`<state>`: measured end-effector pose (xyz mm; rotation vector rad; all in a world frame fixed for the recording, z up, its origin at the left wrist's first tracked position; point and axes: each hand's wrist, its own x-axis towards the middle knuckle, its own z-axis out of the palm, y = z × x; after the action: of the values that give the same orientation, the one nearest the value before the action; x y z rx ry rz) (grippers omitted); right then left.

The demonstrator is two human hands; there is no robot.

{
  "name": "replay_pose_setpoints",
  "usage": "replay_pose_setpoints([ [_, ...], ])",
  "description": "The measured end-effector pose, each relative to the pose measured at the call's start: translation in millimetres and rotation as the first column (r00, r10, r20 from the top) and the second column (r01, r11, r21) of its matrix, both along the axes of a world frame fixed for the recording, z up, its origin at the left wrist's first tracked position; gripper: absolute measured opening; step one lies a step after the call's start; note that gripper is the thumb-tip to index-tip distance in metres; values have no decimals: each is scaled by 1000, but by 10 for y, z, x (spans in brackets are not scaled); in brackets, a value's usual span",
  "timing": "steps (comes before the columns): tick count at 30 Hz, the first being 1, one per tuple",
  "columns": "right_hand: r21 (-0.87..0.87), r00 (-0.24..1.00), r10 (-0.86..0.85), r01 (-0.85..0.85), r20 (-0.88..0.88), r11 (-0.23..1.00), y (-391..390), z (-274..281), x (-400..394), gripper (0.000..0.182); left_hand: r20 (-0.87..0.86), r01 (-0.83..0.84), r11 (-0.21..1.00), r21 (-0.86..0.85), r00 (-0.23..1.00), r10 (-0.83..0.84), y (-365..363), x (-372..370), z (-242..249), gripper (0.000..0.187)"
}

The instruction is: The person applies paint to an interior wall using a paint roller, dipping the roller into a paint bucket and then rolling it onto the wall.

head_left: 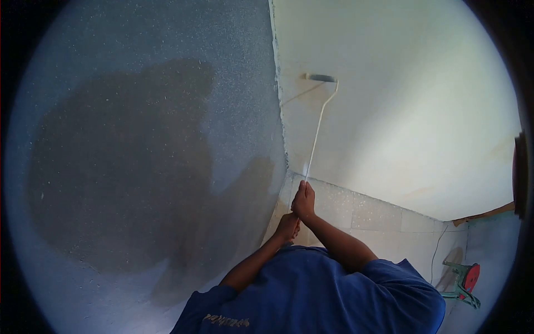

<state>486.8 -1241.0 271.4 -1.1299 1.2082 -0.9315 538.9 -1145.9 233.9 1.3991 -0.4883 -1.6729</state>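
Note:
A paint roller (321, 78) with a long thin handle reaches up from my hands onto a pale wall (400, 111), its dark sleeve lying against the surface near the left border. My right hand (303, 200) is wrapped round the handle, uppermost of the two. Just below it, my left hand (287, 227) also grips the handle near its lower end. Both forearms stretch out from blue short sleeves. Around the roller head the wall shows a faint brownish patch and the roller's shadow.
To the left spreads a blue-grey speckled surface (239, 39) with my large shadow across it. Light tiles or panels (378, 216) run beneath the pale wall. At lower right are a green stool with a red seat (471, 278) and a thin cable (434, 253).

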Motion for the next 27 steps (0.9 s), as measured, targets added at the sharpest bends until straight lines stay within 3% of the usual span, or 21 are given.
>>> replay_pose_setpoints([
  [3, -11, 1000, 5, -5, 15, 1000, -41, 30, -16, 40, -46, 3, 998, 59, 999, -1, -33, -14, 44, 50],
  [7, -17, 998, -30, 29, -63, 999, -21, -320, -94, 41, -65, 25, 997, 67, 998, -21, 43, -111, 63, 51],
  [9, -23, 995, -40, 38, -90, 999, -18, -562, -126, 41, -160, 78, 980, 182, 986, -49, 53, -124, -33, 53],
  [11, -50, 982, -55, 46, -183, 998, -39, -805, -144, 40, -109, 96, 980, 173, 991, -78, 48, -131, -106, 55],
  [12, -51, 982, -56, 47, -181, 998, -22, -663, -137, 40, -55, 113, 980, 162, 993, -105, 51, -130, -118, 57],
  [14, 137, 999, -21, 27, -41, 990, 28, -350, -144, 40, -10, 98, 987, 129, 995, -98, 86, -133, -117, 56],
  [18, 131, 1000, 11, -9, -16, 991, 40, -202, -120, 39, 66, 43, 997, 65, 997, -47, 106, -147, 10, 56],
  [22, 38, 998, 25, -23, -51, 999, -2, -268, -86, 40, 29, 5, 999, 43, 1000, -6, 90, -122, 73, 55],
  [24, 19, 997, 15, -14, -69, 1000, -48, -499, -68, 40, -35, 54, 981, 187, 998, -48, 64, -112, 75, 56],
  [27, -61, 980, -54, 42, -192, 997, 1, -803, -123, 41, -99, 106, 957, 269, 992, -82, 96, -142, -194, 55],
])
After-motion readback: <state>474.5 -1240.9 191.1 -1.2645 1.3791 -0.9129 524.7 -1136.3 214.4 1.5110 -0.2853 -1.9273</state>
